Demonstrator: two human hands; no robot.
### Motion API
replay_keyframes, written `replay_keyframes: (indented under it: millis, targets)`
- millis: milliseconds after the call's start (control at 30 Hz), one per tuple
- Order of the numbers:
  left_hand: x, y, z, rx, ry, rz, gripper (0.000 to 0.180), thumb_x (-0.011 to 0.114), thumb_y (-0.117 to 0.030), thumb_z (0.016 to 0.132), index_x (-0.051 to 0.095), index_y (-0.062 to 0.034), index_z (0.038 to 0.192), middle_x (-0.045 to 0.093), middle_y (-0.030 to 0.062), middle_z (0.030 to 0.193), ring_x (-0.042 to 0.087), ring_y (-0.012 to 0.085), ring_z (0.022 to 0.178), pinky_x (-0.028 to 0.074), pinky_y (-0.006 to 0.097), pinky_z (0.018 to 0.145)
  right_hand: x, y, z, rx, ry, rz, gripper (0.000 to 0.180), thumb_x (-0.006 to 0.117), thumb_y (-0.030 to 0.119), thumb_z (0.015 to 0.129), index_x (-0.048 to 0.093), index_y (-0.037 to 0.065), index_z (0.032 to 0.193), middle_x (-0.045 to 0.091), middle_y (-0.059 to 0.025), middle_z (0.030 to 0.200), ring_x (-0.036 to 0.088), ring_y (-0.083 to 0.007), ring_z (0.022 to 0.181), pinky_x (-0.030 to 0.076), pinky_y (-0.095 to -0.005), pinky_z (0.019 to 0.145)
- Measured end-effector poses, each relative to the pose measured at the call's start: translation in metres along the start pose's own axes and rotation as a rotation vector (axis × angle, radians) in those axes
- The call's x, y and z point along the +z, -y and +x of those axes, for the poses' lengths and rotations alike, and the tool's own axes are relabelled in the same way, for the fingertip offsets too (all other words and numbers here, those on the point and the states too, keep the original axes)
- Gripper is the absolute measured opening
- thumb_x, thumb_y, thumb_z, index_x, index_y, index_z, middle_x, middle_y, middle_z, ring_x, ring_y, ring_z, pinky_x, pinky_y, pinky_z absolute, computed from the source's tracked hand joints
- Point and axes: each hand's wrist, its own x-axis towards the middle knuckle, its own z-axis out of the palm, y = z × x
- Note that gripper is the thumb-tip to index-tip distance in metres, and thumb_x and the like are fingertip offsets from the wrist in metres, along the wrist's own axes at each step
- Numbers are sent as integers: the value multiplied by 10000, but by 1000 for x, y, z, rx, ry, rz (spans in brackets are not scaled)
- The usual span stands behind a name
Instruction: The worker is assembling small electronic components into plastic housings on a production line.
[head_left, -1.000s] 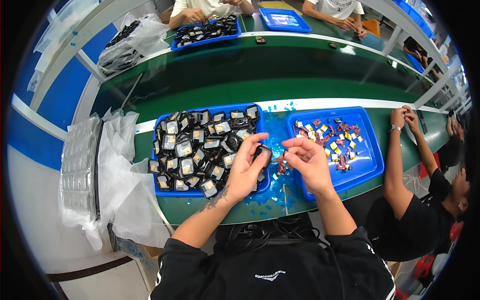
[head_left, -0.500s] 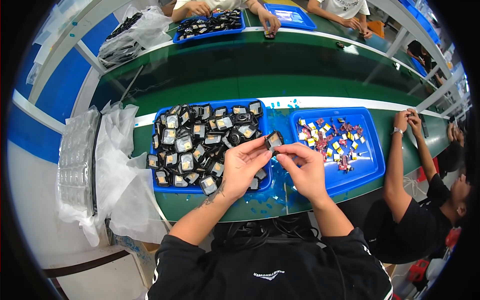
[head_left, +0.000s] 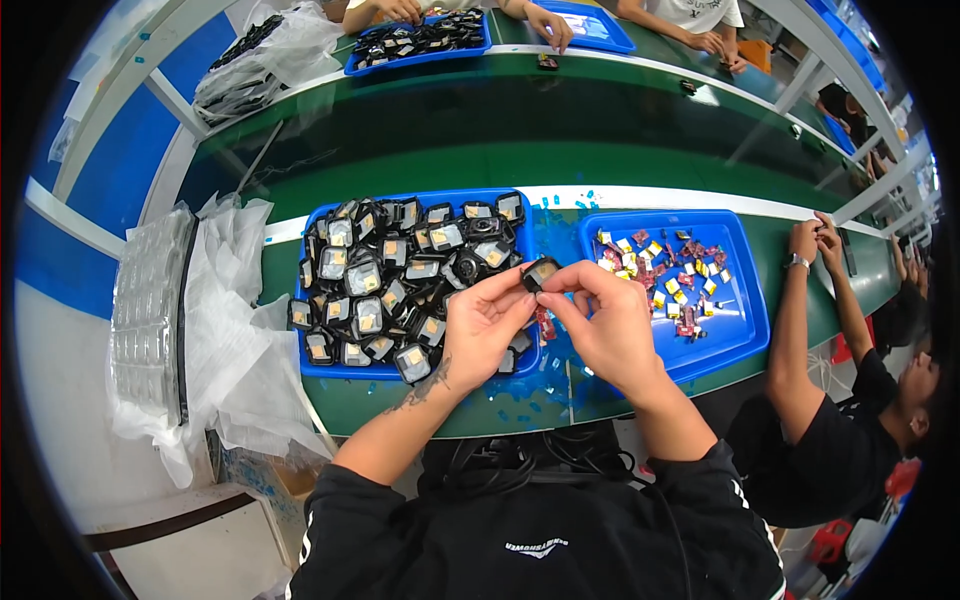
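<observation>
A small black square casing [head_left: 541,273] with a greyish window is held between my hands, over the gap between two blue trays. My left hand [head_left: 485,325] pinches it from the left with thumb and fingertips. From the right, the thumb and forefinger of my right hand [head_left: 605,322] close on its lower edge. A small red piece [head_left: 545,323] shows between the hands; I cannot tell whether it is held. Many similar casings [head_left: 366,277] are heaped in the left blue tray [head_left: 400,373], beside my left hand.
The right blue tray [head_left: 722,345] holds small red circuit boards [head_left: 686,320] with yellow-and-white parts. Blue film scraps [head_left: 530,405] litter the table. A green conveyor belt [head_left: 400,140] runs beyond. Clear plastic trays [head_left: 150,310] stand left. A co-worker's hands [head_left: 815,243] are at right.
My right hand has moved left and further over the casing, which is tilted differently. Across the belt, a co-worker's hand has drawn back from a black piece lying there.
</observation>
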Motion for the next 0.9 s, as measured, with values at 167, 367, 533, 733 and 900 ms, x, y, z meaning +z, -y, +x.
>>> replay_keyframes:
  millis: [167, 367, 533, 733, 900]
  targets:
    - [-2, -1, 1, -24, 2, 2, 403, 551, 49, 925, 482, 90, 1320, 607, 159, 1227, 612, 172, 1095, 509, 271, 939, 1, 0, 1, -60, -27, -32, 98, 739, 37, 773, 680, 22, 849, 645, -93, 703, 503, -163, 490, 397, -308, 470]
    - [2, -5, 3, -108, -57, 54, 387, 575, 55, 909, 514, 96, 1288, 626, 167, 1193, 624, 177, 1074, 509, 278, 940, 10, -10, 3, -251, -185, -112, 90, 724, 27, 775, 694, 30, 859, 664, -97, 737, 585, -204, 547, 453, -310, 510]
    - [0, -2, 2, -117, -2, 44, 389, 570, 42, 919, 510, 88, 1300, 627, 159, 1189, 629, 174, 1068, 519, 265, 930, 9, -8, 4, -123, -103, -15, 83, 716, 23, 778, 697, 38, 857, 666, -88, 736, 609, -214, 583, 467, -307, 539]
    - [2, 0, 3, -100, -13, -1, 386, 583, 46, 909, 514, 103, 1284, 630, 179, 1176, 631, 192, 1061, 523, 301, 941, 7, -14, 2, -135, -75, -39, 81, 732, 57, 766, 703, 60, 842, 664, -51, 728, 564, -193, 562, 411, -335, 592]
    - [-1, 1, 2, -130, 13, 18, 400, 573, 43, 916, 500, 93, 1306, 614, 171, 1215, 616, 188, 1097, 511, 289, 955, 6, -12, 1, -112, -54, -97, 68, 737, 82, 774, 710, 82, 837, 670, -25, 721, 535, -158, 533, 387, -327, 671]
